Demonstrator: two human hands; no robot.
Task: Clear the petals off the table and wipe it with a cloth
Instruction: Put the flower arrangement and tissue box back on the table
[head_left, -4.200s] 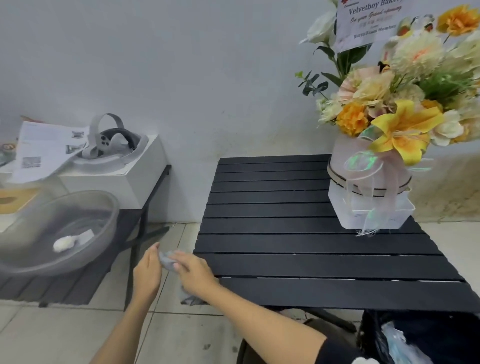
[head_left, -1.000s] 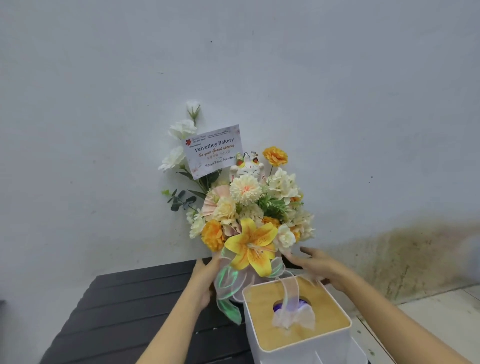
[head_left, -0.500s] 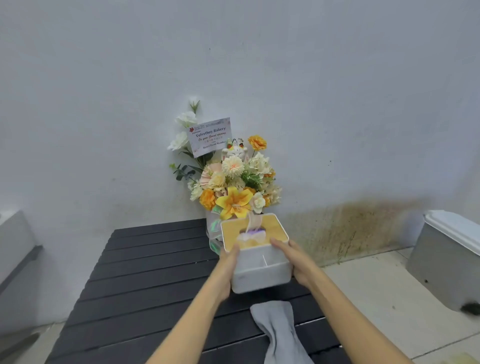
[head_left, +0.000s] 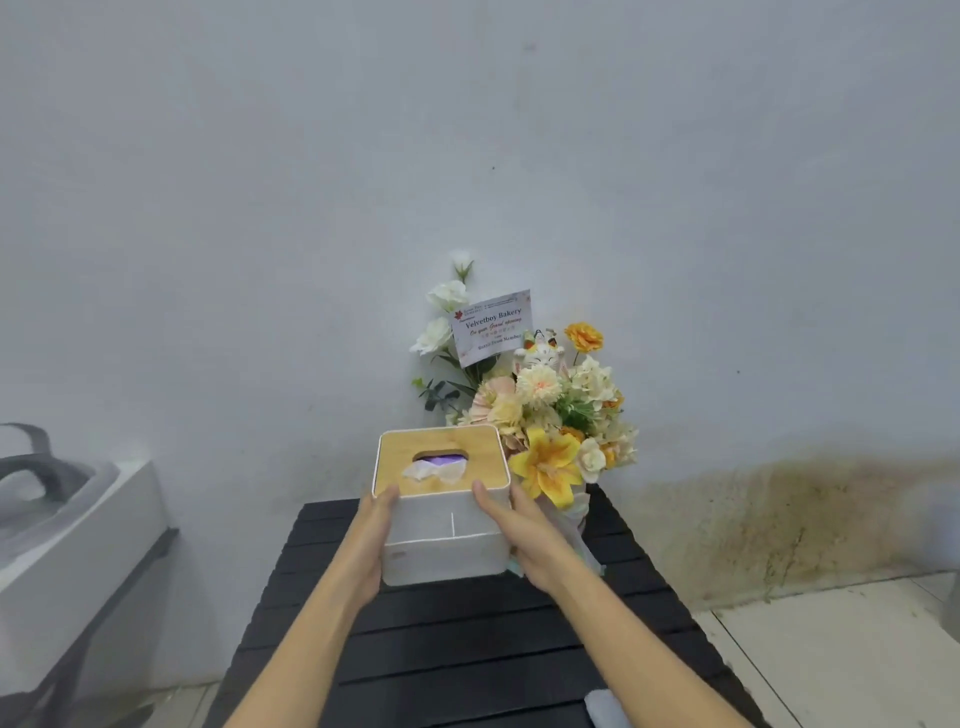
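Cloth (head_left: 605, 707) lies at the near edge of the black surface (head_left: 467, 649), while left hand (head_left: 371, 540) and right hand (head_left: 524, 530) clasp the tissue box (head_left: 441, 525) beside the flowers (head_left: 550, 410).

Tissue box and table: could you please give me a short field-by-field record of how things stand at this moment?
tissue box: white with a wooden lid, tissue showing at the slot, held between both hands
left hand: on the box's left side, thumb on the lid edge
right hand: on the box's right side, thumb at the lid edge
table: black slatted top
flower arrangement: at the table's back, beside the box, card above
cloth: grey at the table's near edge
petals: none visible
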